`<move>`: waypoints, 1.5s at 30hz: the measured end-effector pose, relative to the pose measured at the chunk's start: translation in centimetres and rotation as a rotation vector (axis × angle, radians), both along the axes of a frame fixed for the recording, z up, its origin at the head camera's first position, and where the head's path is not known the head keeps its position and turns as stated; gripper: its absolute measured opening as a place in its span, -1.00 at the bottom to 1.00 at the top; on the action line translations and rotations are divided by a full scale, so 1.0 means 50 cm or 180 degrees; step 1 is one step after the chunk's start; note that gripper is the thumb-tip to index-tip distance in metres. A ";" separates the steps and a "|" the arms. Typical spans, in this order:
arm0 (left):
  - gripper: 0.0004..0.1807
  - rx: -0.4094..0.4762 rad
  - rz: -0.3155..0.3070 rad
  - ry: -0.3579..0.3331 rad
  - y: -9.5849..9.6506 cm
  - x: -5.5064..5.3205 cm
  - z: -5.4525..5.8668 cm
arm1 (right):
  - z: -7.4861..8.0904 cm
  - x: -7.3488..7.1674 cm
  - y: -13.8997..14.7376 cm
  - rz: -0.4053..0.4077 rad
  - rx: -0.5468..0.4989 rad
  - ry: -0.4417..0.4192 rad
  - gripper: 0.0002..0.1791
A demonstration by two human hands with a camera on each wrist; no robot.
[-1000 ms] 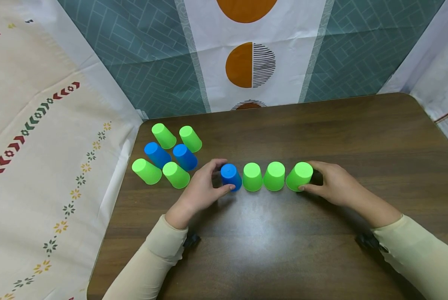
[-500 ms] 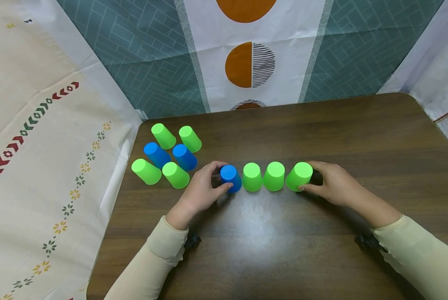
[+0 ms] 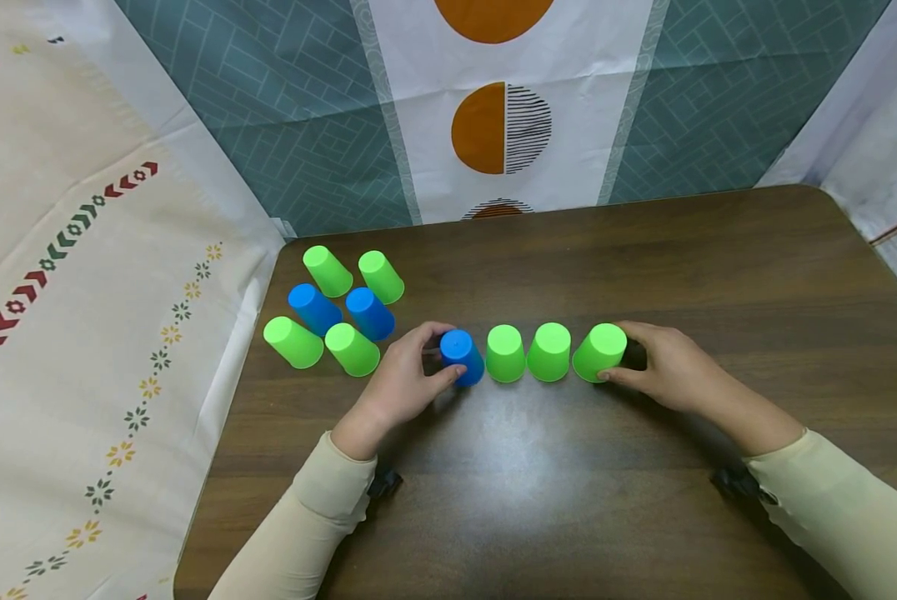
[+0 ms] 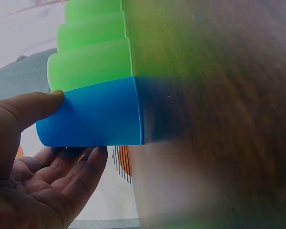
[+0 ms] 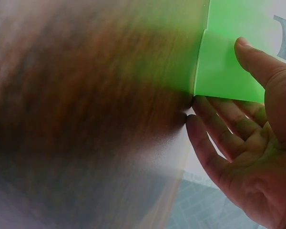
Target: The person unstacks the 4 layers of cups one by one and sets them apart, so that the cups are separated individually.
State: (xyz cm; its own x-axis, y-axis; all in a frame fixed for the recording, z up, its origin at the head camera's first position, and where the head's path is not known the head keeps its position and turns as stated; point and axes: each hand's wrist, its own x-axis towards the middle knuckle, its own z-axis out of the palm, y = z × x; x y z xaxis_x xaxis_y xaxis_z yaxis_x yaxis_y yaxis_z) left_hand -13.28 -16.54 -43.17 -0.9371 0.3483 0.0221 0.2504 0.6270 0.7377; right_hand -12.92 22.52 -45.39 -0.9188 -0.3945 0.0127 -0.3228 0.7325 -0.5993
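Note:
Four-in-line is how the upside-down plastic cups stand at the table's middle, one blue and the others green. My left hand (image 3: 398,382) holds the blue cup (image 3: 462,360) at the row's left end, thumb on the near side and fingers on the far side. In the left wrist view the blue cup (image 4: 95,117) touches or nearly touches a green cup (image 4: 93,64). At the right end, my right hand (image 3: 674,368) holds a green cup (image 3: 597,357) between thumb and fingers. Two green cups, the left one (image 3: 505,357) and the right one (image 3: 549,354), stand between them.
Several more upside-down cups cluster at the table's far left, among them a blue cup (image 3: 371,315) and a green cup (image 3: 353,350) close to my left hand. The brown wooden table (image 3: 538,508) meets a patterned cloth (image 3: 328,108) along its far edge.
My left thumb has slid slightly up and left on the blue cup, which has shifted very slightly toward me. The right hand and the other cups look unmoved.

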 end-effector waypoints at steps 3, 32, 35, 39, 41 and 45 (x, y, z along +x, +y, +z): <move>-0.40 0.0018 0.0004 0.0011 0.000 0.000 0.002 | 0.000 0.000 0.000 0.0001 -0.0013 0.0005 -0.38; -0.41 0.0855 0.0543 0.0621 -0.122 0.049 0.126 | 0.002 -0.001 0.000 0.0019 0.0020 0.0002 -0.35; -0.42 0.0840 0.0653 0.0737 -0.136 0.055 0.131 | 0.000 -0.001 0.001 0.0018 0.0025 0.0009 -0.34; -0.42 0.0753 0.0824 0.0827 -0.155 0.061 0.136 | -0.001 -0.001 0.001 0.0022 0.0030 0.0021 -0.33; -0.42 0.0690 0.0921 0.0844 -0.166 0.065 0.139 | -0.001 -0.001 0.001 0.0020 0.0028 0.0017 -0.33; -0.41 0.0689 0.1081 0.0846 -0.189 0.070 0.143 | 0.000 0.000 0.001 0.0013 0.0022 0.0002 -0.32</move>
